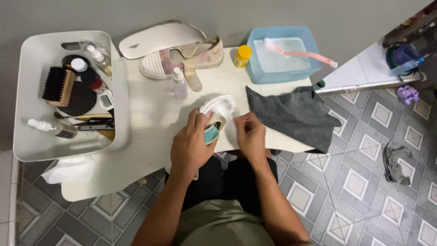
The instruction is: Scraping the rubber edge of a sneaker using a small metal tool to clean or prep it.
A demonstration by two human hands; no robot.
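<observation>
My left hand grips a small slip-on shoe with a white sole and teal heel lining, tilted over the near edge of the white table. My right hand is closed on a white cloth pressed against the shoe's side. The matching shoe, striped with a pink and beige upper, lies on its side at the far part of the table. A loose white insole lies behind it.
A grey cloth drapes off the table's right edge. A blue tub of water holds a pink brush. A yellow-capped jar and a small spray bottle stand nearby. A white tray holds brushes and bottles.
</observation>
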